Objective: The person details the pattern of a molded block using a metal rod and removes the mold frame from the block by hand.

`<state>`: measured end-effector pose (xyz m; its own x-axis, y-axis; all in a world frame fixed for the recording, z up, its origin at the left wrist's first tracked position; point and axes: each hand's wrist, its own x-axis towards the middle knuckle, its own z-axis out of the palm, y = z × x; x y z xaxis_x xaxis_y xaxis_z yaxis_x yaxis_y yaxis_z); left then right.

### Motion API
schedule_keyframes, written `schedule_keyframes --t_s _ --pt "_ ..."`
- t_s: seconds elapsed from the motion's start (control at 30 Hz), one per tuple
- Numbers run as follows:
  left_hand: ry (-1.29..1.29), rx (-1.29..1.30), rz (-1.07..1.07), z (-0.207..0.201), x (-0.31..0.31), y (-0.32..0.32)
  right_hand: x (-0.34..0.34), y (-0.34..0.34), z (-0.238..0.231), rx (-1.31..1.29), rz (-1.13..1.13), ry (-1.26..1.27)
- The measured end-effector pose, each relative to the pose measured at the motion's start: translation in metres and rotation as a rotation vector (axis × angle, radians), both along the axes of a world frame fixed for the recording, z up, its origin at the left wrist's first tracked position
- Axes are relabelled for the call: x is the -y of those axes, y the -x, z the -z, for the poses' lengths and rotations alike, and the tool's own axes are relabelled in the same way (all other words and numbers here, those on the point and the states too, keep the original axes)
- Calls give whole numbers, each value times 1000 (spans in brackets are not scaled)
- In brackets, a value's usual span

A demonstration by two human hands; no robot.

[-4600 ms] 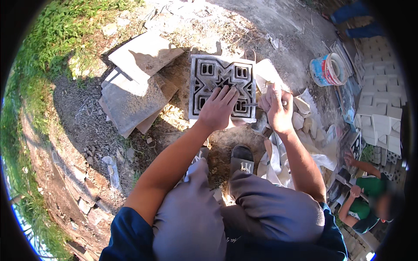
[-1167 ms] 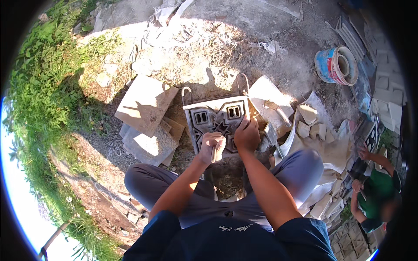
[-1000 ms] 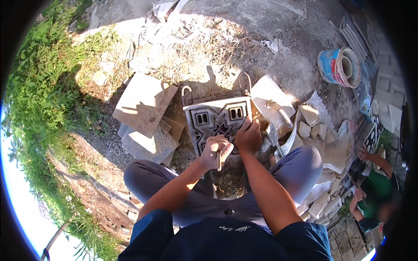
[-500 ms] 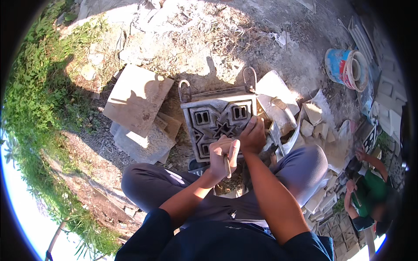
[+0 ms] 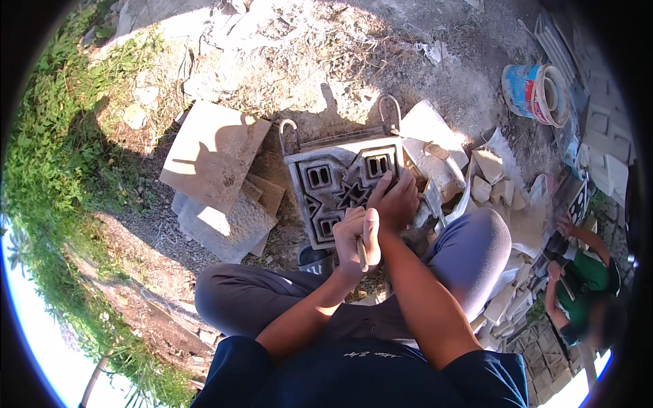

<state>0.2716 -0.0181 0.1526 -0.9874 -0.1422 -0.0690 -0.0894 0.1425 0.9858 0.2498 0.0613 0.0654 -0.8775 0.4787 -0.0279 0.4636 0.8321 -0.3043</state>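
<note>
Before my crossed legs stands a grey, mortar-caked patterned mould (image 5: 349, 185) with square openings, a star-shaped centre and two bent metal loops on its far edge. My left hand (image 5: 356, 234) is closed around a thin stick-like tool (image 5: 363, 256); its lower end shows below the fist, the rest is hidden by the fingers and the mould's near right part. My right hand (image 5: 396, 202) lies over the right side of the mould, its fingers stretched out and touching the edge. Both wrists are close together.
Flat boards (image 5: 212, 153) lie stacked at the left. A dark bucket (image 5: 316, 259) sits beneath the mould's near edge. Broken pieces and a trowel-like tool (image 5: 445, 163) lie on the right, a blue bucket (image 5: 534, 95) farther off. Another person (image 5: 586, 285) works at far right.
My right hand has shifted slightly up and its fingers have straightened over the mould's edge. The left fist has moved slightly right, still holding the tool.
</note>
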Motion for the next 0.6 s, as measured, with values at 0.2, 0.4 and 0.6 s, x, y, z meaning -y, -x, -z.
schedule_keyframes --t_s 0.2,0.4,0.6 --pt "-55 53 14 3 9 9 1 -2 5 -28 6 38" --pt "-61 -57 175 3 19 16 1 -1 4 -31 6 27" --pt "-75 81 106 -3 20 17 4 1 -3 20 36 34"
